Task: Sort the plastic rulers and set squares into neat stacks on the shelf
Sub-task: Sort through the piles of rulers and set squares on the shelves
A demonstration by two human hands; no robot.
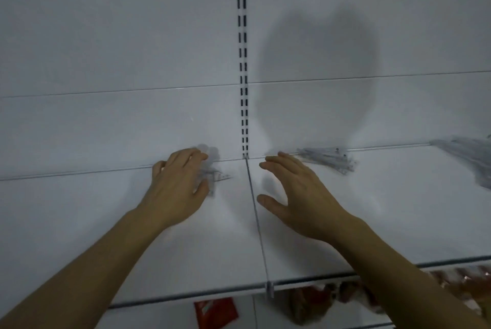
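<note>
A white shelf (106,222) runs across the view. My left hand (178,182) lies over a small pile of clear plastic set squares (215,175) at the back of the shelf, fingers curled round their edges. My right hand (295,195) hovers to the right of the shelf's divider seam, fingers straight and spread, holding nothing. Just beyond its fingertips a stack of clear rulers (329,160) lies against the back panel. Another heap of clear plastic pieces (470,156) sits at the far right edge, blurred.
A slotted upright (242,62) rises from the seam (256,217) between the two shelf boards. Below the front edge, a lower shelf holds a red packet (215,312) and several brownish wrapped goods (345,299).
</note>
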